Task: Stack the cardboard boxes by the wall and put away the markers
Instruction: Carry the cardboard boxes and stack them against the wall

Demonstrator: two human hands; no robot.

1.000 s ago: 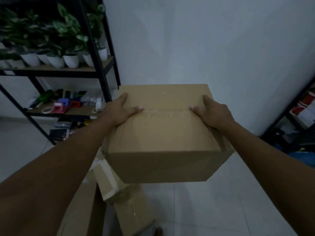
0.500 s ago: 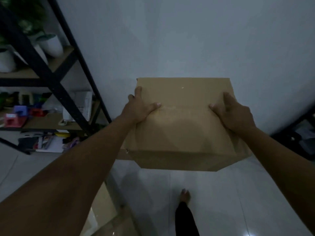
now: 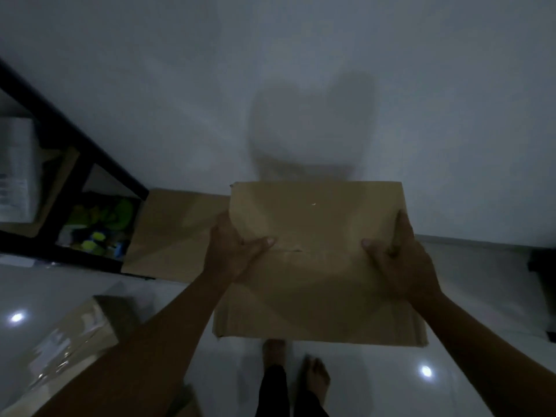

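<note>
While both hands hold it off the floor, the cardboard box (image 3: pixel 319 260) fills the centre of the frame, its far edge close to the white wall (image 3: pixel 270 85) and its shadow cast on that wall above it. The left hand (image 3: pixel 231 251) grips the box's left edge with the thumb laid across the top and the fingers (image 3: pixel 222 224) wrapped down the side; the right hand (image 3: pixel 397 260) holds the right edge the same way. To the left of centre, a second box (image 3: pixel 174 233) stands against the wall beside the black shelf (image 3: pixel 75 145). A taped box (image 3: pixel 66 350) lies on the glossy floor (image 3: pixel 481 296) at lower left. Bare feet (image 3: pixel 313 374) show below the held box.

The stacking step appears to be in hand: the box is being carried to the wall. The next move calls for lowering it squarely, either onto the floor at the wall or onto the second box, keeping it level so the edges line up. No markers can be made out in this dim view.
</note>
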